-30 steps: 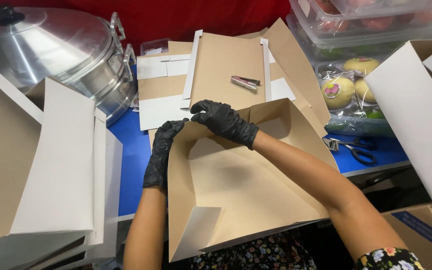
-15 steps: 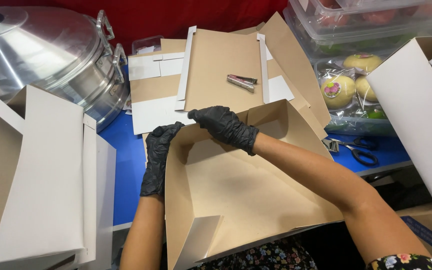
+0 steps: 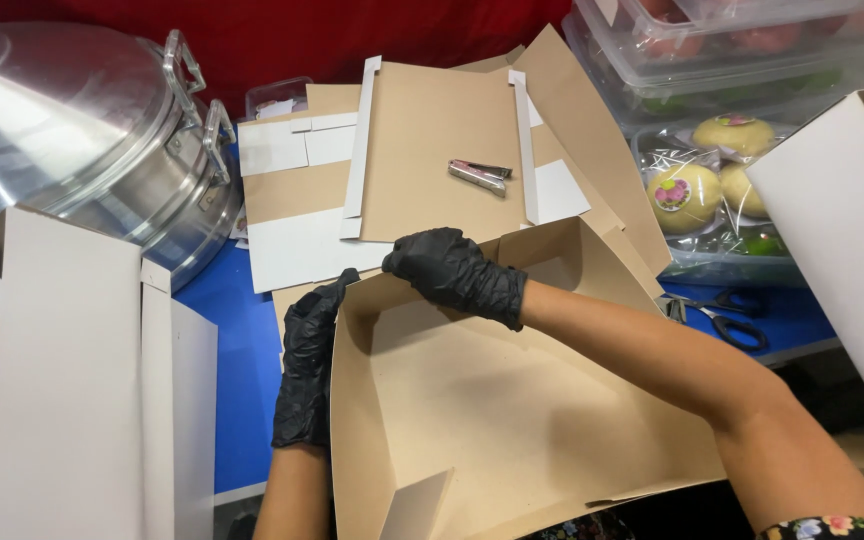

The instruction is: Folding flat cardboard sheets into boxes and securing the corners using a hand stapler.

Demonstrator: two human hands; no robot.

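A person in black gloves is working a brown cardboard box (image 3: 492, 400), half folded, its walls standing up and its open inside facing the camera. The box sits at the near edge of the blue table (image 3: 242, 340), tipped toward the person. The right hand (image 3: 457, 272) is curled over the box's far top corner, fingers closed on the cardboard edge there. The left hand (image 3: 310, 365) lies flat along the outside of the box's left wall, fingers pointing up and pressed to the card, thumb side at the rim; it looks more like bracing than gripping. Just behind the box lies a stack of flat box blanks (image 3: 422, 160), brown and white, with a small metal stapler (image 3: 479, 174) resting on top. Left of the box and beyond it stands a big steel pot (image 3: 102, 140) with its lid on. Right of the box, black-handled scissors (image 3: 727, 315) lie on the table, with bagged fruit (image 3: 697, 180) beyond them
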